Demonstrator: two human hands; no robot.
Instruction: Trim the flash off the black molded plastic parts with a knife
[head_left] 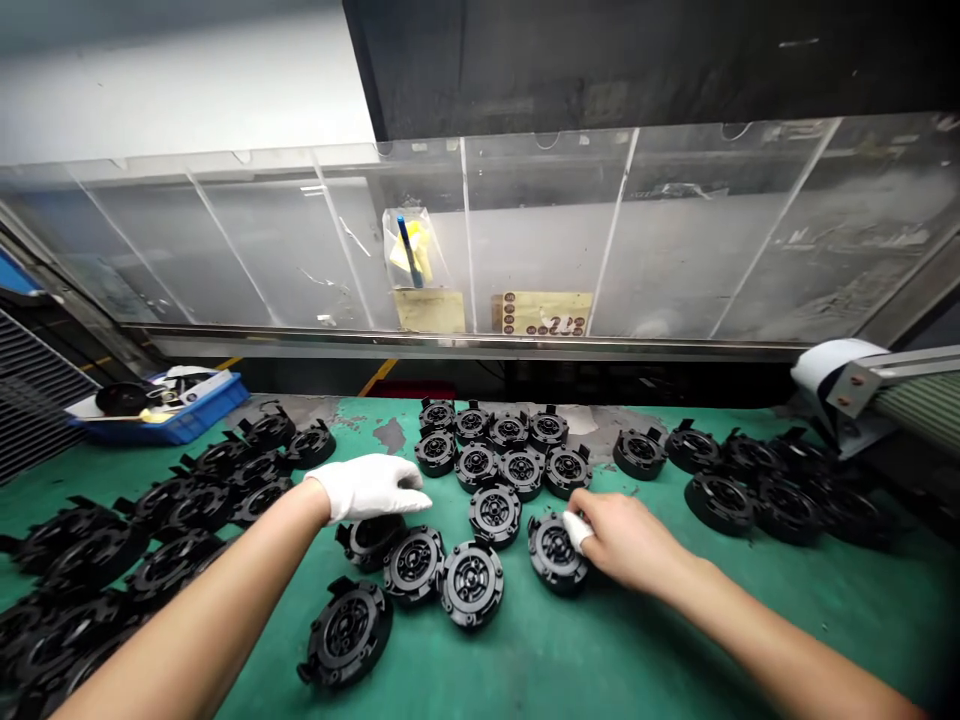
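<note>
My left hand (371, 487), in a white glove, lies flat over a round black plastic part (370, 540) on the green table, fingers stretched out. My right hand (626, 540) is bare except for a white cot on one finger. It pinches the edge of another round black part (553, 553). Between the hands lie more such discs, one of them (472, 583) in front and a bigger one (346, 633) nearest to me. Behind them stand two tidy rows of the same parts (501, 450).
Heaps of black parts cover the table's left side (150, 540) and right side (757, 490). A blue tray (161, 400) sits at the back left. A clear plastic guard (525, 235) spans the back. A conveyor end (862, 385) juts in at the right.
</note>
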